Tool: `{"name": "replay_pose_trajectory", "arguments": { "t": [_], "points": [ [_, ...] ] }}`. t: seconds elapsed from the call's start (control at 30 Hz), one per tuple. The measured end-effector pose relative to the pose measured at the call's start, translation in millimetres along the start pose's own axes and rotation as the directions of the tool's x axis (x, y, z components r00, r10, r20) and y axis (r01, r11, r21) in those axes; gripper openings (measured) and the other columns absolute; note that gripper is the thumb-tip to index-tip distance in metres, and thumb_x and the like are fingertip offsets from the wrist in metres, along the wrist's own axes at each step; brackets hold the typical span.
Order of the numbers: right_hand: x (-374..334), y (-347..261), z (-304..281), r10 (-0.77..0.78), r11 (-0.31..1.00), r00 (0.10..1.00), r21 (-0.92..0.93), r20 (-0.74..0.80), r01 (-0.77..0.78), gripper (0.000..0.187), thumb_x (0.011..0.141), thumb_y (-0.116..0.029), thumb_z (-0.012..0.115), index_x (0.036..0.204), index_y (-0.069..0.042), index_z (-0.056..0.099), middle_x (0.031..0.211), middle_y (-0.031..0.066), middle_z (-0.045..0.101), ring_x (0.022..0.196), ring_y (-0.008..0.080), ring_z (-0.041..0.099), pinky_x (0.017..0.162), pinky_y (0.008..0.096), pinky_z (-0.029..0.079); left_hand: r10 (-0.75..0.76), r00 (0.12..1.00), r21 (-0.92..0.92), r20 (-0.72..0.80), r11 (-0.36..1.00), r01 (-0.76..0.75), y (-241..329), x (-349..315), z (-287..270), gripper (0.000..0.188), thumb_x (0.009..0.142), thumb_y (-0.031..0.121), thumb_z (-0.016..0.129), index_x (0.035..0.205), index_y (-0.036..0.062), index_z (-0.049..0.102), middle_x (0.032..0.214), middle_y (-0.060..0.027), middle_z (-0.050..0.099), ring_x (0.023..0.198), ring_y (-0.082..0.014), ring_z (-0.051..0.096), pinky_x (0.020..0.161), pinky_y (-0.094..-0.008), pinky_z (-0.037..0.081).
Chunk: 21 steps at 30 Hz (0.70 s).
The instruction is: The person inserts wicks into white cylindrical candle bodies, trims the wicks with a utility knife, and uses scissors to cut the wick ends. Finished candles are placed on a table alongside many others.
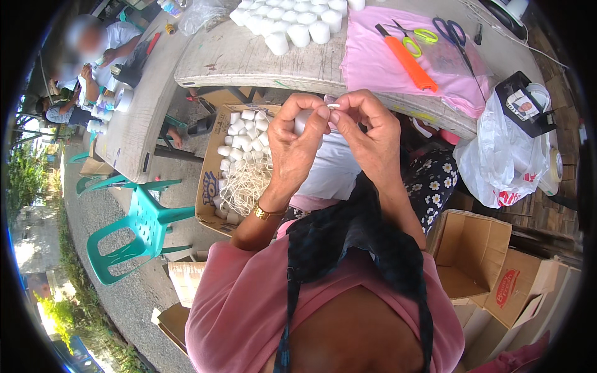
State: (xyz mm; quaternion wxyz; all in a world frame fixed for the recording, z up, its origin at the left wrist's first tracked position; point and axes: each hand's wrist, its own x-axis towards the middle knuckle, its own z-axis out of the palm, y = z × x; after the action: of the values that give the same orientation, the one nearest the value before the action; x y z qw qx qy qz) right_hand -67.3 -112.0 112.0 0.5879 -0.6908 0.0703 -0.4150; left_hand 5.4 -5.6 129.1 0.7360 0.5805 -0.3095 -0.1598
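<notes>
A small white piece (334, 105) is pinched between the thumbs and forefingers of the left hand (290, 143) and the right hand (374, 138), near the table (261, 69); to the left, white cups (238, 127) and string (245, 186) are held in a box (209, 158).

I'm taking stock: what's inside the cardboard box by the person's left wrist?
The box holds white cylindrical pieces and, nearer the person, a tangle of cream string. What lies beneath is covered; the left hand hides part of the box's right side.
</notes>
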Motion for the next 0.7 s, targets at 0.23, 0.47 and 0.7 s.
{"name": "replay_pose_trajectory", "arguments": {
  "t": [0.23,0.47,0.7],
  "points": [
    [11,-3,4,-0.477,0.783,0.879,-0.453,0.005,0.427,0.025,0.066,0.006,0.068,0.086,-0.005,0.056,0.080,0.0063,0.057,0.067,0.0197,0.059,0.058,0.0293,0.046,-0.114,0.993,-0.127,-0.016,0.986,0.111,8,8,6,0.007,0.090,0.007,0.059,0.088,0.0018,0.062,0.075,-0.0005,0.062,0.065,-0.0036,0.052,0.056,-0.0181,0.040],
    [26,-5,15,-0.660,0.578,0.725,-0.483,0.197,0.658,0.025,0.062,0.005,0.068,0.082,-0.005,0.056,0.087,0.0048,0.061,0.070,0.0215,0.058,0.061,0.0317,0.045,-0.173,0.982,-0.373,0.075,0.909,0.188,5,11,-17,0.007,0.089,0.008,0.060,0.087,0.0011,0.062,0.076,-0.0022,0.061,0.067,-0.0065,0.054,0.060,-0.0201,0.043],
    [30,-13,31,-0.352,0.836,0.907,-0.359,0.231,0.415,0.021,0.066,0.006,0.065,0.081,-0.005,0.055,0.080,0.0051,0.062,0.069,0.0200,0.060,0.061,0.0291,0.047,-0.014,0.995,-0.143,-0.100,0.990,0.000,-1,5,-33,0.004,0.087,0.003,0.062,0.088,0.0001,0.062,0.083,-0.0029,0.064,0.078,-0.0075,0.057,0.072,-0.0234,0.048]
  ]
}}
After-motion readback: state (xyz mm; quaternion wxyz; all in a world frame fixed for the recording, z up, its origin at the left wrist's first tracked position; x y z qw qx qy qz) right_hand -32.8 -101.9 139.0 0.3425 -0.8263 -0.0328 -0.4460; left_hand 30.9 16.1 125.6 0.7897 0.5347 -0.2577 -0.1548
